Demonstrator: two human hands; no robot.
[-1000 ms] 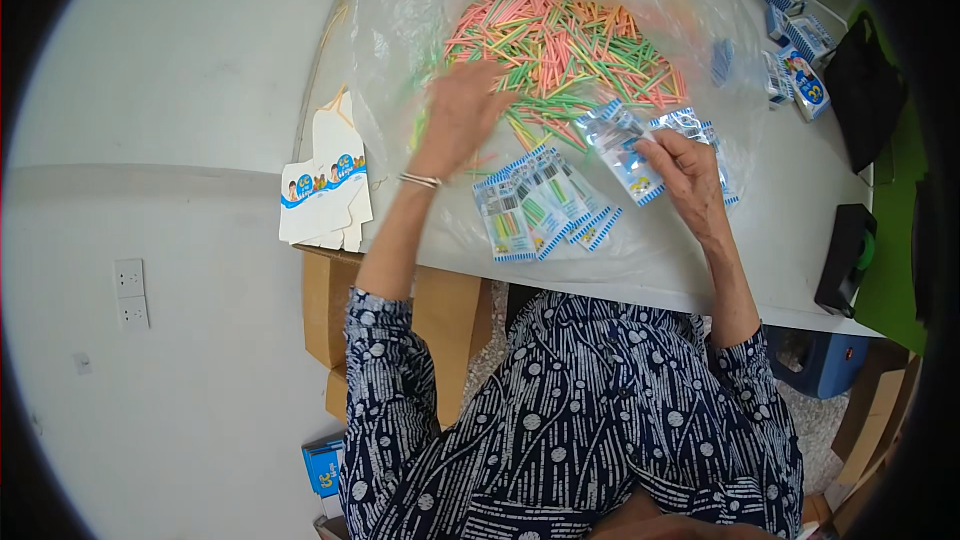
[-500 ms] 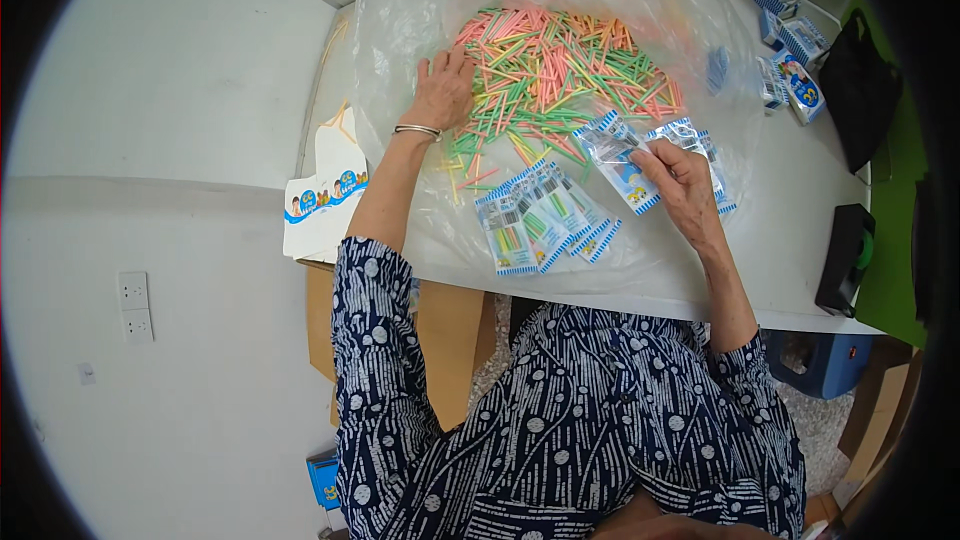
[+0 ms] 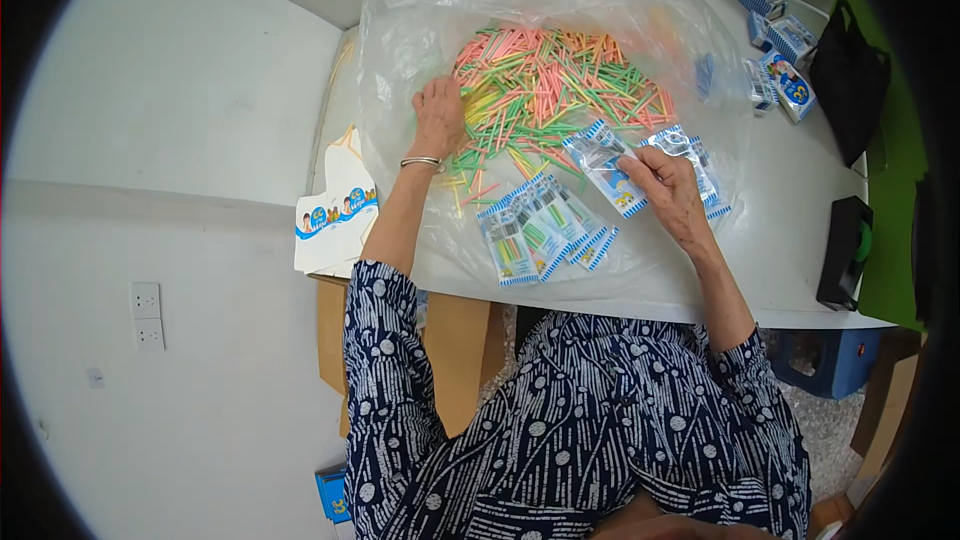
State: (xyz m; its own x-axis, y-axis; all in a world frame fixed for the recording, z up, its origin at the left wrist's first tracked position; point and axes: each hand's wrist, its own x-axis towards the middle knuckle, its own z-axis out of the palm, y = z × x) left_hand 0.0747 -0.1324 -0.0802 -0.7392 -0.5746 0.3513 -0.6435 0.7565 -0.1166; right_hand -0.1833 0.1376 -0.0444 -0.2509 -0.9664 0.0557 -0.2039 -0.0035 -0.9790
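Note:
A heap of thin pink, green, yellow and orange sticks [image 3: 560, 80] lies in a large clear plastic bag [image 3: 400, 0] spread over the white table. My left hand [image 3: 438, 122] rests at the heap's left edge, its fingers curled beside some yellow sticks; what they hold is hidden. In my right hand [image 3: 672, 192], a small blue-and-white printed packet [image 3: 606, 165] is pinched between thumb and fingers. Close behind that hand lie more such packets [image 3: 708, 175]. Several packets with coloured sticks inside [image 3: 530, 230] lie fanned out near the front edge.
White printed cardboard [image 3: 340, 210] lies at the table's left side. Small blue-and-white boxes [image 3: 790, 85] are grouped at the far right by a black bag [image 3: 850, 80]. A black tape dispenser [image 3: 845, 252] stands on the right edge. Below are a brown carton [image 3: 465, 360] and a blue stool [image 3: 825, 360].
The fingers of my left hand have gone from spread to curled at the heap's edge. My right hand keeps the packet. The whole view has shifted slightly.

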